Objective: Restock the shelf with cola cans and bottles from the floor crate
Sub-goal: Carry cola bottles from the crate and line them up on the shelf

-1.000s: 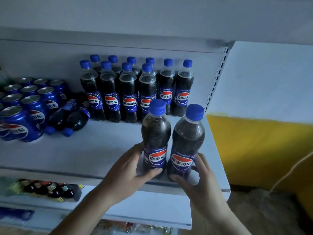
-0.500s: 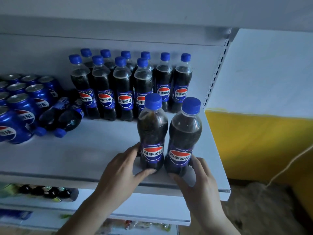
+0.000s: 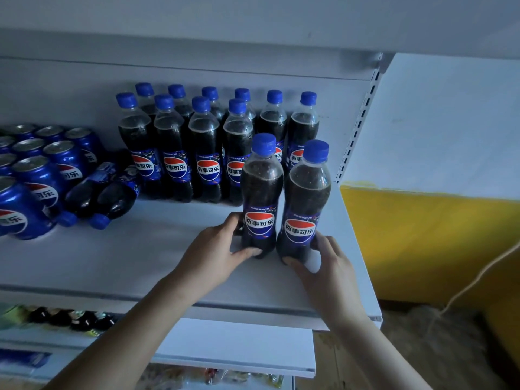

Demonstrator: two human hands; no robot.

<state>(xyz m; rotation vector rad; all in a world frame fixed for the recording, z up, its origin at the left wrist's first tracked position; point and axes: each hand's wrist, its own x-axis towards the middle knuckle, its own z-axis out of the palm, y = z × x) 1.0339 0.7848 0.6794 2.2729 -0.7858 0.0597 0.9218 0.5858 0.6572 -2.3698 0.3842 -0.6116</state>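
Two upright cola bottles with blue caps stand side by side on the white shelf (image 3: 126, 266), toward its right end. My left hand (image 3: 216, 251) grips the base of the left bottle (image 3: 261, 192), thumb in front and fingers behind. My right hand (image 3: 323, 266) grips the base of the right bottle (image 3: 308, 201). Right behind them stand two rows of several more cola bottles (image 3: 204, 147) against the back panel. Blue cola cans (image 3: 36, 175) fill the left of the shelf. The floor crate is not in view.
Two cola bottles (image 3: 109, 195) lie on their sides between the cans and the standing rows. A lower shelf (image 3: 239, 353) holds small dark bottles (image 3: 70, 319). A white and yellow wall (image 3: 436, 220) with a hanging cable (image 3: 478, 282) is to the right.
Both hands have slid the two bottles back from the shelf's front edge toward the standing rows. The grips stay on the bottle bases.
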